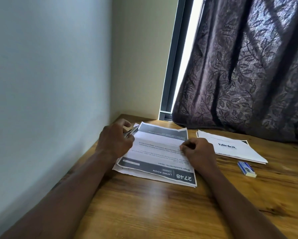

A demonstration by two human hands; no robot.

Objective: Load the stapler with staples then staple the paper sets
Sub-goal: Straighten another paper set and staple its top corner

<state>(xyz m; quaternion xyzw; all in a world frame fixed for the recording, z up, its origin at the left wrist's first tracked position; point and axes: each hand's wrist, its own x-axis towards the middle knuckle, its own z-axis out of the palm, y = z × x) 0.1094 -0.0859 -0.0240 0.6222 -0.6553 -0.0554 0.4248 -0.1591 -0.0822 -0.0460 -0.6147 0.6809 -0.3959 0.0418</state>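
Head view shows a corner of a room: a pale wall [50, 75] on the left side, and on the right a dark curtain [248, 66] with a leaf pattern, which hangs down until the far edge of the desk. Between wall and curtain a narrow bright strip of window [182, 57] is open to the daylight.

Below is a wooden desk [144, 213] with a shiny brown grain. On it, in the middle, lies a set of printed papers [162, 152], slightly fanned, with dark bands at both ends and the number 2748. A second pile of papers [231, 149] lies to the right, near the curtain, apart from the first set. Just in front of this pile lies a small box of staples [246, 169].

The left hand [115, 140] is closed around a metal stapler [132, 131] at the far left corner of the middle set. The right hand [196, 150] is curled together and rests on the right edge of this set, holding nothing that I can see.
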